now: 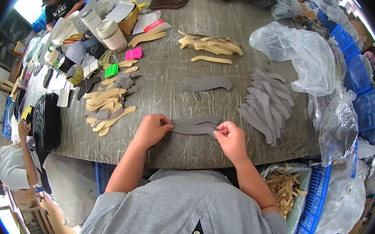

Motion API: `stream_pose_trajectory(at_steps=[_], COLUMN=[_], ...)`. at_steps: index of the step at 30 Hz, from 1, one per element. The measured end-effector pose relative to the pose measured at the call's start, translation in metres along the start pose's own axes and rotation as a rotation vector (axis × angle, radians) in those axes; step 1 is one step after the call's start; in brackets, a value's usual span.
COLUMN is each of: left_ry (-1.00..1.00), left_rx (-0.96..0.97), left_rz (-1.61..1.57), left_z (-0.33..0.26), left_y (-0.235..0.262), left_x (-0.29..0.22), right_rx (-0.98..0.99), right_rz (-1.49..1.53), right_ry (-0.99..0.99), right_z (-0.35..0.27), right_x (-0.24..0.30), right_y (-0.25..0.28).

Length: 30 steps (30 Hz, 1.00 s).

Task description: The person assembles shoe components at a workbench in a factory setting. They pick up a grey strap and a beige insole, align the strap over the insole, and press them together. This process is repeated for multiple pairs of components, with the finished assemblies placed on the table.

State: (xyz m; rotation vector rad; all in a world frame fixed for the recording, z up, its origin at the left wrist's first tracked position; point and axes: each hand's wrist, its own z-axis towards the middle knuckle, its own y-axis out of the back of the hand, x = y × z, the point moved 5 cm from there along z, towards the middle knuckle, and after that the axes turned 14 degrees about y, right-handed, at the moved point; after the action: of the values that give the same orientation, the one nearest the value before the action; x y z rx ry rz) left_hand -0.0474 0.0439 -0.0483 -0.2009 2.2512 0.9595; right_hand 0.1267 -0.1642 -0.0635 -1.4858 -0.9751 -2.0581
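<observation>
A curved grey punched strip lies at the near edge of the desk, held at both ends. The left hand pinches its left end, fingers closed on it; the right hand pinches the right end, fingers likewise closed on the material. A second grey strip with a row of holes lies touching it just beyond, between the two hands.

Farther up the desk lies another single grey punched piece, apart from the rest. To the right of it sits a fanned stack of grey strips, and beyond that a crumpled clear plastic bag. Above the single piece are tan strips in a loose pile, with one tan strip lying alone below them.

To the left of the hands is a heap of tan pieces mixed with grey ones, with a pink tag and a green tag near it. White rolls stand at the far left. Blue crates line the right side, and a bag of tan offcuts hangs below the desk edge. Another person's arm shows at the lower left.
</observation>
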Motion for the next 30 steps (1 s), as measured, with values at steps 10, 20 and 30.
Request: stream_pose_trajectory(at_steps=[10,20,30], left_ry=[0.014,-0.067,-0.342], left_rx=[0.044,-0.045,-0.205], left_rz=[-0.064,0.038,0.151], left_z=[0.000,0.000,-0.011], left_y=[-0.002,-0.003,-0.004], left_x=[-0.001,-0.003,-0.019], right_rx=[0.056,0.241,0.193], right_rz=[-0.063,-0.611,-0.798], right_ry=[-0.026,0.124,0.579], right_z=[0.003,0.010,-0.017], right_x=[0.001,0.032,0.045], right_y=[0.000,-0.001,-0.004])
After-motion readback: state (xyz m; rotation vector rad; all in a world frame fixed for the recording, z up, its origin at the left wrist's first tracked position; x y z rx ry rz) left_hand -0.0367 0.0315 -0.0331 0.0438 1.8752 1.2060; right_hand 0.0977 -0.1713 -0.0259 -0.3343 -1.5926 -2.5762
